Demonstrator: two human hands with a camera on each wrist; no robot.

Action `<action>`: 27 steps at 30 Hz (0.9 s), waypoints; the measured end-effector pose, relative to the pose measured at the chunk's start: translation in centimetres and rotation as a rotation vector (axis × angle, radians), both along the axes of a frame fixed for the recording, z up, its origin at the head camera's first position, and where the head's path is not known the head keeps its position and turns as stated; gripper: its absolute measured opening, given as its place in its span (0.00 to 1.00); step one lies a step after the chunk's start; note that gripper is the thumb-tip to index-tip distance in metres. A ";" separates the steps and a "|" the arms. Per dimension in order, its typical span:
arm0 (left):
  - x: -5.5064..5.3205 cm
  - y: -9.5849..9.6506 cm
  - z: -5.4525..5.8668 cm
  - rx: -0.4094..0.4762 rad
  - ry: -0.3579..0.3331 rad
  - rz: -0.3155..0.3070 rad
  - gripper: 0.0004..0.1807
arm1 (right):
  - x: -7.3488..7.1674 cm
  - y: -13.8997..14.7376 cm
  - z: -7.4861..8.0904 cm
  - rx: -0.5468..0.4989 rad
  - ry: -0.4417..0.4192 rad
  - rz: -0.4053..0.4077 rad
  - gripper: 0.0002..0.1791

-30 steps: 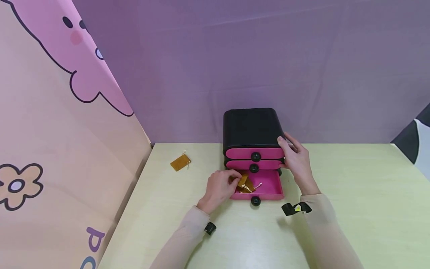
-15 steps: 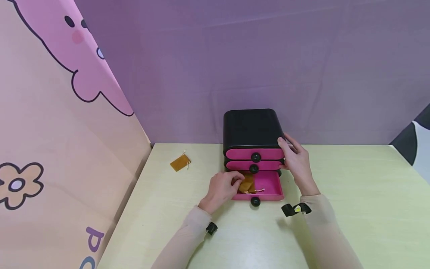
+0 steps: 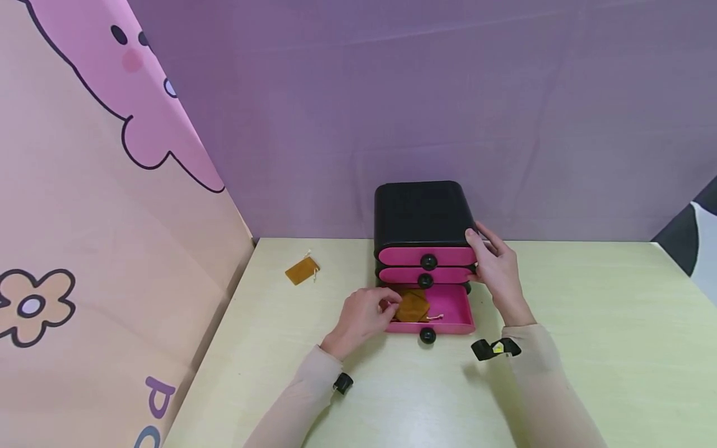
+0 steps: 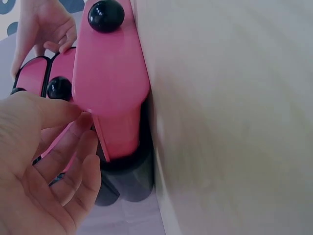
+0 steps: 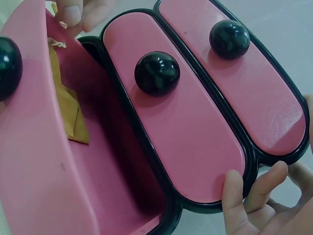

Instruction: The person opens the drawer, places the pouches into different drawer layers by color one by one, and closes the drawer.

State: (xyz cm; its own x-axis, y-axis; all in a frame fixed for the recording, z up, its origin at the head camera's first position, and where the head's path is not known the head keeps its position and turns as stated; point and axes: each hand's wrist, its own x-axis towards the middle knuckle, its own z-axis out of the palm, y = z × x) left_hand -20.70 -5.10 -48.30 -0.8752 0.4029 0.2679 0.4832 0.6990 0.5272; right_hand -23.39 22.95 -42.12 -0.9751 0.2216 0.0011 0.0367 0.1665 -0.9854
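Observation:
A small black drawer cabinet (image 3: pixel 422 211) with pink drawers stands at the table's back. Its bottom drawer (image 3: pixel 456 305) is pulled out. Mustard cloth pouches with pale drawstrings lie in that drawer's left part; one pouch (image 3: pixel 414 305) shows clearly, and its cloth (image 5: pixel 73 112) also appears in the right wrist view. My left hand (image 3: pixel 364 314) reaches over the drawer's left side and pinches at a pouch, though the fingertips partly hide the contact. My right hand (image 3: pixel 498 274) grips the cabinet's right side, thumb at the top edge, with fingertips (image 5: pixel 234 191) on the middle drawer's edge.
Another mustard pouch (image 3: pixel 302 270) lies on the pale wooden table (image 3: pixel 280 330), left of the cabinet. Behind stands a purple cloth backdrop (image 3: pixel 313 124). A printed panel (image 3: pixel 140 249) borders the table's left side. The upper two drawers (image 3: pixel 403 256) are closed.
My left hand has drawn slightly back to the left. The visible pouch lies flatter in the drawer, its drawstring toward the front right. My right hand keeps its grip on the cabinet.

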 end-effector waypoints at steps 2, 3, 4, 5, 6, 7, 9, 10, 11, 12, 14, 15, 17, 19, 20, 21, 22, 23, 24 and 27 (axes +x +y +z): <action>0.1 -0.4 0.0 0.016 -0.003 0.000 0.08 | 0.0 0.0 0.0 0.004 -0.002 -0.005 0.40; 0.1 -0.6 0.1 0.020 0.001 0.001 0.08 | 0.0 0.0 0.0 0.006 -0.003 -0.007 0.40; 0.1 -0.8 0.1 0.022 0.008 0.003 0.08 | -0.1 0.0 0.0 0.006 -0.004 -0.007 0.40; 0.1 -1.1 0.1 0.021 0.015 0.005 0.08 | -0.1 0.0 0.0 0.005 -0.004 -0.006 0.40; 0.1 -1.3 0.1 0.017 0.021 0.007 0.08 | -0.1 0.0 0.0 0.005 -0.005 -0.006 0.40; 0.1 -1.5 0.1 0.010 0.029 0.010 0.08 | -0.1 0.0 0.0 0.007 -0.005 -0.005 0.40; 0.1 -1.9 0.0 -0.001 0.040 0.017 0.08 | -0.1 -0.1 -0.1 0.007 -0.004 -0.004 0.40; 0.1 -2.1 0.0 -0.003 0.044 0.019 0.08 | -0.1 -0.1 0.0 0.008 -0.003 -0.005 0.40; 0.1 -2.3 -0.1 -0.005 0.045 0.023 0.08 | 0.0 -0.1 0.0 0.011 -0.002 -0.005 0.40; 0.1 -2.6 -0.1 -0.008 0.044 0.028 0.08 | 0.0 -0.1 0.0 0.012 -0.001 -0.007 0.40; 0.0 -2.9 -0.2 -0.016 0.049 0.036 0.08 | 0.0 -0.1 -0.1 0.011 0.000 -0.008 0.40; 0.0 -3.1 -0.3 -0.019 0.048 0.041 0.08 | 0.0 0.0 -0.1 0.012 0.000 -0.009 0.40; -0.1 -3.4 -0.3 -0.024 0.041 0.050 0.08 | -0.1 0.0 -0.1 0.007 0.000 -0.010 0.40; -0.2 -3.8 -0.4 -0.029 0.036 0.057 0.09 | -0.1 0.1 -0.1 0.003 -0.001 -0.011 0.40; -0.2 -4.0 -0.4 -0.030 0.030 0.062 0.09 | -0.1 0.1 -0.1 0.003 -0.001 -0.011 0.40; -0.3 -4.3 -0.4 -0.030 0.028 0.068 0.09 | -0.1 0.1 -0.2 0.000 -0.001 -0.011 0.40; -0.3 -4.5 -0.5 -0.030 0.025 0.073 0.09 | -0.1 0.1 -0.1 -0.002 -0.001 -0.011 0.40; -0.3 -4.7 -0.5 -0.030 0.025 0.078 0.09 | -0.1 0.0 -0.1 -0.004 -0.001 -0.010 0.40; -0.3 -5.0 -0.5 -0.036 0.025 0.085 0.09 | -0.1 0.0 -0.1 -0.005 -0.001 -0.008 0.40; -0.2 -5.7 -0.6 -0.049 0.028 0.099 0.08 | 0.0 0.0 -0.1 -0.011 -0.002 -0.006 0.40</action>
